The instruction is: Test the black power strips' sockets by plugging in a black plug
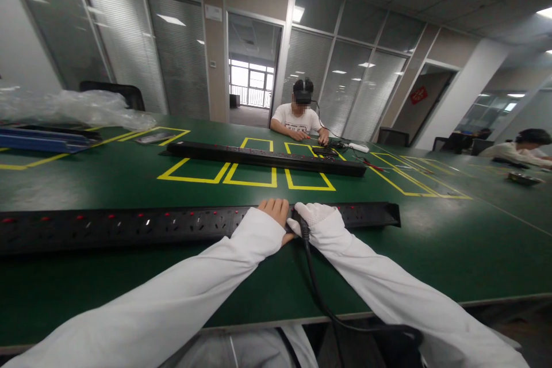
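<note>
Closest to me are the white sleeves (172, 293), reaching forward from both lower corners and meeting at the long black socket strip (181, 223). That strip lies flat on the green table (457, 247), crosswise in front of the wearer, running out of my view on the left and ending on the right well short of the table's far side. I take it to be set broadside so that its row of sockets and red buttons (140, 215) faces up within easy reach. The bare left hand (275, 211) is laid over the strip, its fingers pressed together side by side over the far edge and the thumb low by the near edge, which I read as a grip to stop the strip sliding. Just beside it, the gloved right hand (317, 213) has its fingers closed around a black plug (304, 227) at the strip's face; I cannot tell whether its pins are seated. The cable (314, 286) drops toward the wearer and over the table edge, perhaps to leave the working surface free. Beyond lies a second black strip (267, 158) across yellow tape outlines (250, 184), with a co-worker (297, 118) seated behind it.
</note>
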Tool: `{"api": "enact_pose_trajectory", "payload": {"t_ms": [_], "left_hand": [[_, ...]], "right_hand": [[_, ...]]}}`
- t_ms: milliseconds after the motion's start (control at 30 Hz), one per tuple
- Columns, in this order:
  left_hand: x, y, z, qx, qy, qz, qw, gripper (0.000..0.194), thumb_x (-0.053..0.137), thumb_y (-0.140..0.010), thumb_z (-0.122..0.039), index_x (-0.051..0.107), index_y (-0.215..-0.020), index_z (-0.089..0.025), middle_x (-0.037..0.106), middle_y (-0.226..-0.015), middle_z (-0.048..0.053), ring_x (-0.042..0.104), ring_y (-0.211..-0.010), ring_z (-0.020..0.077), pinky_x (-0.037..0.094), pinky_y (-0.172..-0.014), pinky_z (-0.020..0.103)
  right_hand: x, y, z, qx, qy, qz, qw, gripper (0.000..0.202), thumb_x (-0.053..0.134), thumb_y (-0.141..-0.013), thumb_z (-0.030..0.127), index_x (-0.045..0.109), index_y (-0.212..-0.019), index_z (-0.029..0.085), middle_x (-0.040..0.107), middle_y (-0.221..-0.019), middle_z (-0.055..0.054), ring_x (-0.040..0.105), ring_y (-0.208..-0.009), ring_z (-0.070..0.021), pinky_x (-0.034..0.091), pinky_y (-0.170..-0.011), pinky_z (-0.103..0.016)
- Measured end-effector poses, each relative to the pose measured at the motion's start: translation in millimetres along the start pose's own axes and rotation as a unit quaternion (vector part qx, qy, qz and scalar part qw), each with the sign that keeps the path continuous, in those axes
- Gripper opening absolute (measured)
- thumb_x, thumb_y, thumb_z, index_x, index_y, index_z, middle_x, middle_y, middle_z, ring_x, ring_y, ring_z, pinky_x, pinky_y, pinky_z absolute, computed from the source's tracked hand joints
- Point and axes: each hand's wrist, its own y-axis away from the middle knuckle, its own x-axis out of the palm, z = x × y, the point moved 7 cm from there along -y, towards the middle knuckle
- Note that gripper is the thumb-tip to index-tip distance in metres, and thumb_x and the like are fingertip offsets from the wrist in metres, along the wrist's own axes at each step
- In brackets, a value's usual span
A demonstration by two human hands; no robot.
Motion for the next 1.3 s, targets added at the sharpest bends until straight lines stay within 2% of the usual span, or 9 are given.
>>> {"api": "enact_pose_trajectory", "payload": {"t_ms": [167,400,600,1000,1300], "left_hand": [[8.1,-2.2,0.3,-0.014,-0.015,0.001,1.0,0.073,0.05,-0.065,-0.053,0.037,-0.12,-0.007,0.049,-0.099,0.017,0.044,-0.086,0.0292,0.03,-0.072,0.039],[13.8,0.3,-2.2,-0.018,-0.042,-0.004,0.999,0.078,0.052,-0.063,-0.053,0.028,-0.129,-0.019,0.048,-0.097,0.015,0.044,-0.083,0.0292,0.028,-0.072,0.04],[10.3,2.2,-3.1,-0.014,-0.043,-0.01,0.999,0.077,0.052,-0.063,-0.051,0.028,-0.129,-0.019,0.048,-0.098,0.015,0.044,-0.083,0.0291,0.028,-0.071,0.04],[10.0,3.3,-3.0,-0.008,-0.021,-0.028,0.999,0.077,0.052,-0.063,-0.051,0.03,-0.128,-0.018,0.049,-0.096,0.015,0.043,-0.083,0.0286,0.028,-0.072,0.041],[10.4,2.7,-3.2,-0.014,-0.028,-0.022,0.999,0.076,0.053,-0.062,-0.05,0.031,-0.127,-0.017,0.048,-0.097,0.016,0.043,-0.084,0.0295,0.028,-0.073,0.041]], "right_hand": [[-0.6,0.0,-0.8,0.015,0.003,-0.023,1.0,0.036,0.034,-0.078,0.053,0.055,-0.086,0.025,0.059,-0.07,-0.002,0.052,-0.062,-0.0155,0.015,-0.05,-0.025],[-3.6,7.2,-0.5,0.004,-0.02,-0.06,0.998,0.038,0.036,-0.076,0.053,0.056,-0.094,0.026,0.06,-0.068,0.0,0.052,-0.058,-0.0139,0.014,-0.049,-0.026],[-4.2,9.5,-2.7,0.005,-0.061,-0.099,0.993,0.038,0.039,-0.074,0.052,0.056,-0.095,0.026,0.061,-0.071,0.0,0.055,-0.062,-0.0151,0.023,-0.053,-0.026],[-5.5,12.6,-4.8,0.019,-0.101,-0.122,0.987,0.037,0.044,-0.072,0.051,0.057,-0.094,0.024,0.063,-0.074,-0.001,0.057,-0.066,-0.017,0.028,-0.058,-0.026],[-5.2,11.6,-4.8,0.025,-0.097,-0.107,0.989,0.035,0.045,-0.07,0.049,0.057,-0.094,0.027,0.063,-0.073,0.001,0.057,-0.064,-0.0166,0.029,-0.057,-0.025]]}}
